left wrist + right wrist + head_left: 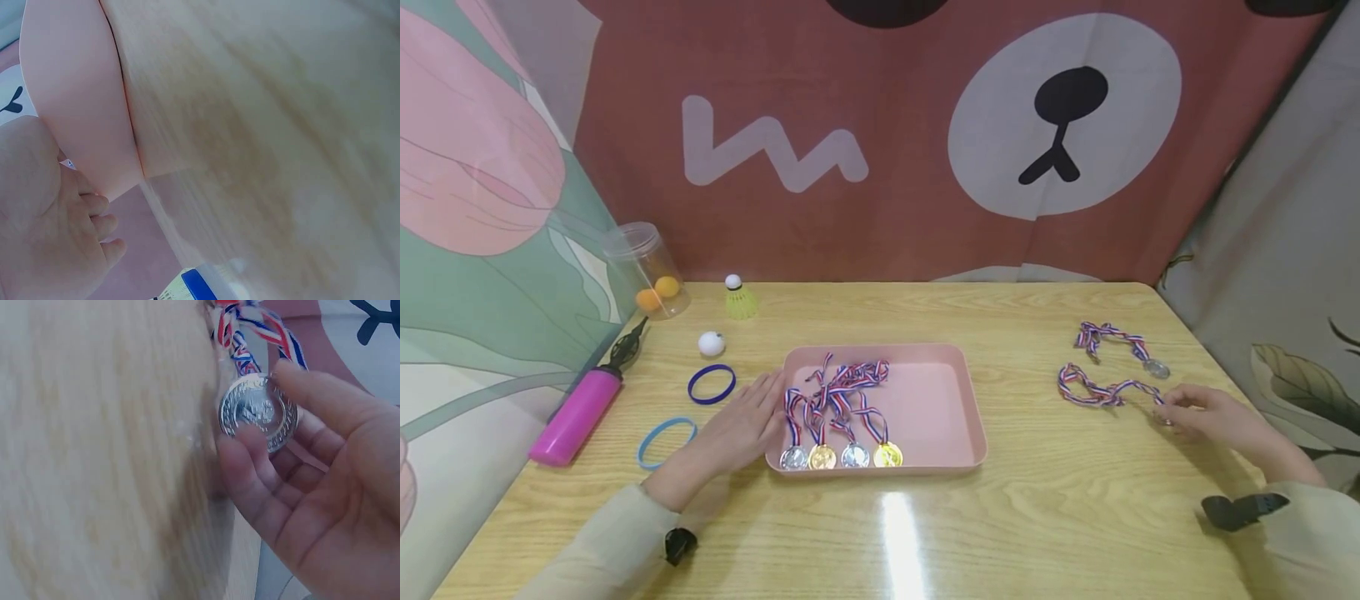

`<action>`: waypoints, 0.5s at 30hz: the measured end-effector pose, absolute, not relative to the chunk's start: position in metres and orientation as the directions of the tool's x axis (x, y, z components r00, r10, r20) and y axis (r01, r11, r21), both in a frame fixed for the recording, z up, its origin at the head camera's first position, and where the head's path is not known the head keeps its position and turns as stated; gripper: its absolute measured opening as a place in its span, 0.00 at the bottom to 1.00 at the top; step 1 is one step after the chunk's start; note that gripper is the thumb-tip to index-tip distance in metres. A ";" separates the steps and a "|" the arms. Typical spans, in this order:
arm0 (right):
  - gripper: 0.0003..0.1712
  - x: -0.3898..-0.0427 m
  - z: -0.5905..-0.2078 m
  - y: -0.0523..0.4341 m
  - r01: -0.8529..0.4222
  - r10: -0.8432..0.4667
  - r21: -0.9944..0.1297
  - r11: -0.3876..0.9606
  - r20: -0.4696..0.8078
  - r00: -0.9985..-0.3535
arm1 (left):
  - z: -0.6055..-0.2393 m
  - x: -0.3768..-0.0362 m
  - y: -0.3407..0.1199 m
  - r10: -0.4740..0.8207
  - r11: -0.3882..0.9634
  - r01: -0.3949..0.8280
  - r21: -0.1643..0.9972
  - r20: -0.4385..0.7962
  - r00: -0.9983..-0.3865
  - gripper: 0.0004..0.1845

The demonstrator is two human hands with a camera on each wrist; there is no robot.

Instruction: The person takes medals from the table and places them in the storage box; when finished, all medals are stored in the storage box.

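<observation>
Right hand (1206,414): I pinch the silver medal (258,412) at the table's right edge.
Left hand (741,425): fingers flat, steadying the pink tray (943,400) (four medals inside).
Tip: lift slowly so the ribbon (1093,390) trails untangled.

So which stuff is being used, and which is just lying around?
In use: right hand pinching a silver medal; left hand on the pink tray of medals.

Lying about: pump, wristbands, white ball, shuttlecock, jar.
</observation>
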State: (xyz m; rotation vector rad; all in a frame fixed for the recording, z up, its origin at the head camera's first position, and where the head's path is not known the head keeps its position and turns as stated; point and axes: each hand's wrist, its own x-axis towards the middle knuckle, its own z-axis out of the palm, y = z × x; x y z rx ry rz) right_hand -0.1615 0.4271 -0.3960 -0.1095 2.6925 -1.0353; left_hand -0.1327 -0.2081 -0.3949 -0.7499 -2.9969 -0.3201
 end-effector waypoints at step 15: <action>0.13 -0.169 -0.362 0.395 -0.052 -0.282 -0.911 0.408 -0.071 -0.957 | -0.393 -0.131 -0.208 0.471 0.856 0.482 0.185 0.104 -0.876 0.28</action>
